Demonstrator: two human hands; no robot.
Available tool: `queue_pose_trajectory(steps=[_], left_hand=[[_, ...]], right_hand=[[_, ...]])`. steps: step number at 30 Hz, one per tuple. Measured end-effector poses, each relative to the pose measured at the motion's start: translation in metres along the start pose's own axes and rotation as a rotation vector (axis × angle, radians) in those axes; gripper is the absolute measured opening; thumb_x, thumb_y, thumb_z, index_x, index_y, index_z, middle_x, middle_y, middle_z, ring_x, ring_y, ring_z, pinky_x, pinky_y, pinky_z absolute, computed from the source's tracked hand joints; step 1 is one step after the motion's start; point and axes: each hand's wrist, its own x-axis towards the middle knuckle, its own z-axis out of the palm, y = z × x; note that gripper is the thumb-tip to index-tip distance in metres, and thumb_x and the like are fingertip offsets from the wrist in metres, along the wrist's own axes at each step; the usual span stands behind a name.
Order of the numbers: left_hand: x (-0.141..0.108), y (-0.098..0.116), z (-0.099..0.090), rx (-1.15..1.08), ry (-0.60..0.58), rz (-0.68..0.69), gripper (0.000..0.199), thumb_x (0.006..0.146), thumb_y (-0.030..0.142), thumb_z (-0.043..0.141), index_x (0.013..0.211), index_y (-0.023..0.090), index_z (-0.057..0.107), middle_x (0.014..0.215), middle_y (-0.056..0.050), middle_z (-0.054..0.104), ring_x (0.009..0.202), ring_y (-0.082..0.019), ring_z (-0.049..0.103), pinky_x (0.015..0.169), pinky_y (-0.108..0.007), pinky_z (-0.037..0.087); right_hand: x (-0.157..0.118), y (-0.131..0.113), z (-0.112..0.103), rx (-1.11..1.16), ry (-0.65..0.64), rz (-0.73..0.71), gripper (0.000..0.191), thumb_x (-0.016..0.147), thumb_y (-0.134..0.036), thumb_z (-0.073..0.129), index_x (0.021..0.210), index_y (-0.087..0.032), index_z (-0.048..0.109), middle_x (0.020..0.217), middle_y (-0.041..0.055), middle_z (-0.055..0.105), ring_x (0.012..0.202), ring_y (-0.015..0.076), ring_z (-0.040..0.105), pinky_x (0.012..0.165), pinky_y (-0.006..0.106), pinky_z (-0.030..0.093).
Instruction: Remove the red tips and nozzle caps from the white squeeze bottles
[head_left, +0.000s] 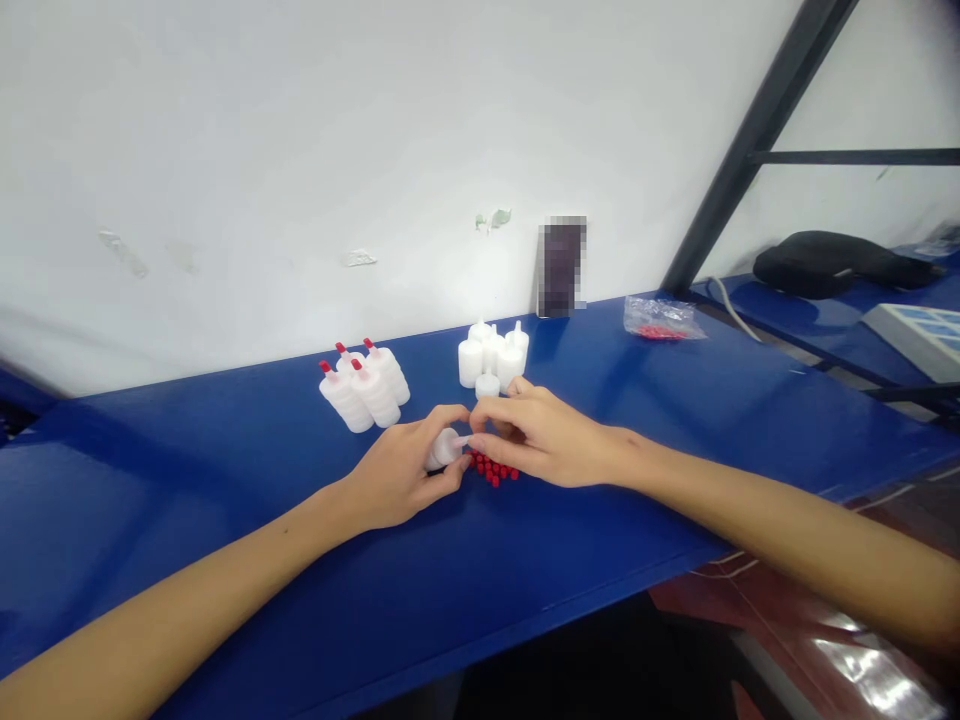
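From the head view, a white bottle with a pale nozzle is grasped by the left hand, at nine o'clock from red caps, its long axis aimed near three o'clock; the right hand's hold at the tip cannot be told.

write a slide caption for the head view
Left hand holding a white bottle, right hand at its nozzle, red caps close by on a blue table.

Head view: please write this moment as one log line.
left grip: around tilted white bottle; right grip: at its nozzle; red caps: loose on blue table; red-tipped bottles: beyond left grip
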Motion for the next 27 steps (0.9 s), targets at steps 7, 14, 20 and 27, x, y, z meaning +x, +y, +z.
queue_pose_trajectory(steps=[7,14,20,27], left_hand=[[-0.002,-0.004,0.001,-0.022,0.043,0.044,0.032,0.097,0.031,0.051,0.127,0.022,0.043,0.070,0.006,0.057,0.049,-0.010,0.048,0.051,-0.023,0.037],[-0.001,-0.006,0.001,-0.049,0.206,-0.045,0.038,0.102,0.033,0.046,0.137,0.021,0.036,0.069,0.007,0.053,0.051,-0.009,0.047,0.055,-0.024,0.040],[-0.001,-0.008,0.002,-0.071,0.211,-0.058,0.043,0.102,0.035,0.049,0.140,0.022,0.034,0.082,0.003,0.060,0.060,-0.011,0.054,0.060,-0.025,0.044],[-0.001,-0.007,0.002,-0.109,0.166,-0.001,0.050,0.100,0.036,0.053,0.142,0.022,0.031,0.100,-0.003,0.068,0.063,-0.011,0.058,0.062,-0.025,0.046]], right_hand=[[-0.002,0.008,0.007,0.204,0.069,-0.033,0.017,0.098,-0.035,0.055,0.103,-0.019,0.060,0.053,-0.0097,0.048,0.045,0.0074,0.043,0.051,0.021,0.037],[-0.004,0.009,0.007,0.082,0.178,-0.216,0.032,0.098,-0.018,0.047,0.128,-0.019,0.058,0.123,0.0089,0.068,0.082,0.0127,0.066,0.073,0.029,0.055],[-0.006,0.010,0.012,-0.218,0.116,-0.228,0.046,0.095,-0.011,0.043,0.139,-0.018,0.054,0.140,0.0095,0.062,0.093,0.0145,0.069,0.057,0.023,0.048],[-0.006,0.007,0.009,-0.292,0.149,-0.223,0.046,0.094,-0.011,0.044,0.137,-0.018,0.057,0.139,0.0072,0.063,0.091,0.0135,0.071,0.055,0.021,0.047]])
